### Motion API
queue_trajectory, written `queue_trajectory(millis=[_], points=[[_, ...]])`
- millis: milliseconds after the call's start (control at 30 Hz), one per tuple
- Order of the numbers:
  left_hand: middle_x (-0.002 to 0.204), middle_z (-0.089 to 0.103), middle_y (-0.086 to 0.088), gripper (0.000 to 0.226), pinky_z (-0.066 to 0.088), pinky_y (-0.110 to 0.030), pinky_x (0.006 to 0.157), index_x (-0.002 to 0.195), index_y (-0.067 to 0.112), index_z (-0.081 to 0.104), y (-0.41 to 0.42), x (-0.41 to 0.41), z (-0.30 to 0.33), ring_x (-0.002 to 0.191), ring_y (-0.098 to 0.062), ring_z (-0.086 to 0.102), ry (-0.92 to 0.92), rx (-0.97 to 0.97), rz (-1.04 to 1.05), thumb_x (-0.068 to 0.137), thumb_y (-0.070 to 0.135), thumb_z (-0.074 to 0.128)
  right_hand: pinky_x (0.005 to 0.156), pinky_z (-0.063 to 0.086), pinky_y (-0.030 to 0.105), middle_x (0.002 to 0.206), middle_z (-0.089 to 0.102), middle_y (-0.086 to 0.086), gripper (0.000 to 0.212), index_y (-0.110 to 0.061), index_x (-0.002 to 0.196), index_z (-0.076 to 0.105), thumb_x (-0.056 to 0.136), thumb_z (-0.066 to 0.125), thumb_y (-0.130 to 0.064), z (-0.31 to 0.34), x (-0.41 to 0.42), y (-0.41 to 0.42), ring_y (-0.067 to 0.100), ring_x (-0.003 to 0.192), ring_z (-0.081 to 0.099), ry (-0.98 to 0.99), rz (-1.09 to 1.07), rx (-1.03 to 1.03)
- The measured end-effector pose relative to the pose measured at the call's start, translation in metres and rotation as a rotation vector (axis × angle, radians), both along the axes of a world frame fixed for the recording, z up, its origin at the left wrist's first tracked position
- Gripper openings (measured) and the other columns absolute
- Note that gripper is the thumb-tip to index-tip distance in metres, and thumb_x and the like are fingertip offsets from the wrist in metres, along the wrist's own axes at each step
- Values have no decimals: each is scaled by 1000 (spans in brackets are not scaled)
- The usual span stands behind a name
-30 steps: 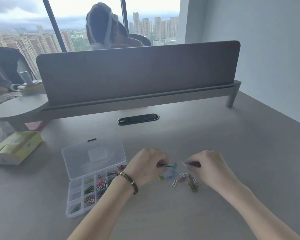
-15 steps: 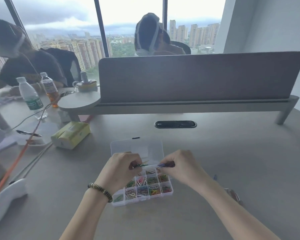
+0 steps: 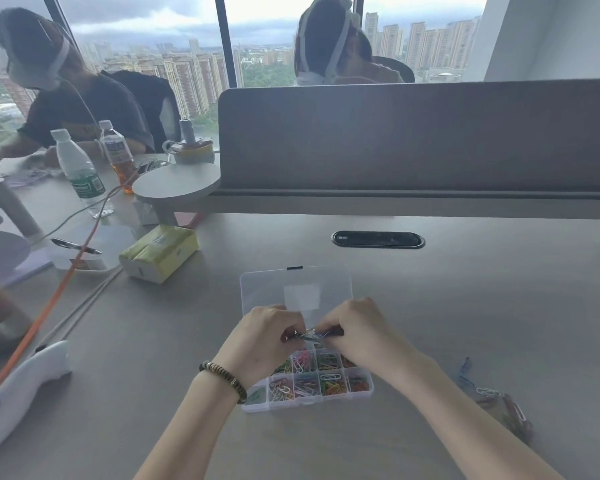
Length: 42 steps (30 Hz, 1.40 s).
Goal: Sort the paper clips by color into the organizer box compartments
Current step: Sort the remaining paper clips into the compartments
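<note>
A clear plastic organizer box (image 3: 370,385) lies open on the grey desk, its lid (image 3: 274,289) folded back. Its compartments hold coloured paper clips. My left hand (image 3: 264,344) and my right hand (image 3: 361,336) meet just above the box's far row. Between their fingertips they pinch a few joined paper clips (image 3: 310,337), green on the left and blue on the right. The far compartments are hidden under my hands. A loose pile of paper clips (image 3: 492,396) lies on the desk to the right of my right forearm.
A yellow tissue pack (image 3: 160,252) lies to the far left of the box. A white device (image 3: 18,393), an orange cable (image 3: 45,313), a pen (image 3: 75,246) and two bottles (image 3: 80,171) sit further left. A grey divider screen (image 3: 413,140) with a cable slot (image 3: 378,239) closes the back.
My hands have carried the joined clips from the loose pile on the desk to above the box. The view has swung left, and my fingertips have drawn closer together.
</note>
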<state>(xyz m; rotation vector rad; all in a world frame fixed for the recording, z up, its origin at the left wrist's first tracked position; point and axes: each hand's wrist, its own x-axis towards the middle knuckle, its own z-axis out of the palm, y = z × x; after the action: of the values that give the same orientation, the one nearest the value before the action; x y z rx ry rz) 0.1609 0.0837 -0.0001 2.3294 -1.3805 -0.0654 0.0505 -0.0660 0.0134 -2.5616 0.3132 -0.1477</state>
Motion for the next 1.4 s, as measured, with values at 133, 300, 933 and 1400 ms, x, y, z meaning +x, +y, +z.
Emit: queue_trajectory(millis=[133,300,933,1400], points=[[80,60,6,4,47,-26,67,87,26,72,-1,0,0,70,-14,59,-15,25,-28,84,27,69,74,51,23,84,73,1,16,-17,91,76,78,70,-8,-1,1,-3,16,76,65,5,-14,-9],[93,67,6,16,50,-26,77,102,27,74,-3,0,0,81,-13,62,-15,35,-72,88,25,66,70,56,24,91,66,0,28,-19,103,66,80,72,-5,-4,-4,-4,9,76,65,-23,-35,57],[91,69,4,15,52,-29,72,98,23,74,-4,-4,-9,75,-14,62,-70,-107,-146,87,19,65,66,40,30,84,54,3,14,-15,92,76,91,62,-17,-14,9,-3,23,75,55,-83,61,-175],[77,60,10,15,52,-28,60,84,25,75,24,-2,-2,61,-8,55,-16,-198,6,86,14,64,73,52,35,86,62,-4,17,-22,84,78,89,64,-32,-19,-9,-6,12,74,59,-112,-46,-17]])
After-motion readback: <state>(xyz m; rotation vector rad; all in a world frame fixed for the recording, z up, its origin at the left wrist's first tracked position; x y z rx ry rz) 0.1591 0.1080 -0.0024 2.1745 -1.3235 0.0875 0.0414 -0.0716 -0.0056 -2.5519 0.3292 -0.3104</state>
